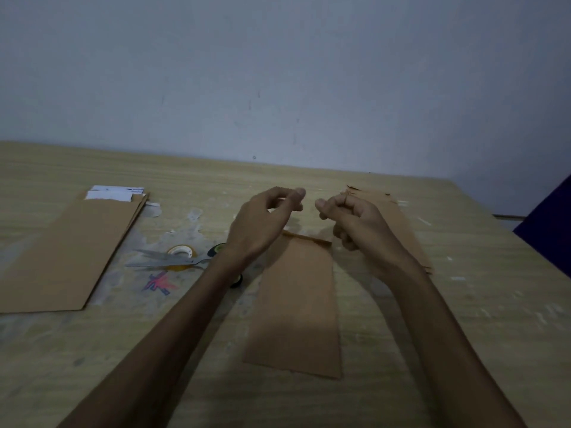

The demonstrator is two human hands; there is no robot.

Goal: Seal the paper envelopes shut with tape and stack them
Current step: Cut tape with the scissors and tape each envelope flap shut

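- Above the middle of the wooden table (pixel 386 366), the left hand (pixel 262 220) and the right hand (pixel 355 223) hover close together, fingertips curled in a pinch; they likely stretch a clear strip of tape between them, though no strip is visible in the dim light.
- Directly beneath lies one brown envelope (pixel 296 307), flat, its flap edge at the far end under the hands.
- A pile of envelopes (pixel 65 251) with white paper sticking out sits well to the left; another brown stack (pixel 398 217) lies behind the right hand.
- Scissors (pixel 167 261) rest across the tape roll (pixel 180 252), left of the left forearm.
- Risk: a thin strip could curl and stick to itself or the fingers, or land askew and miss the flap.
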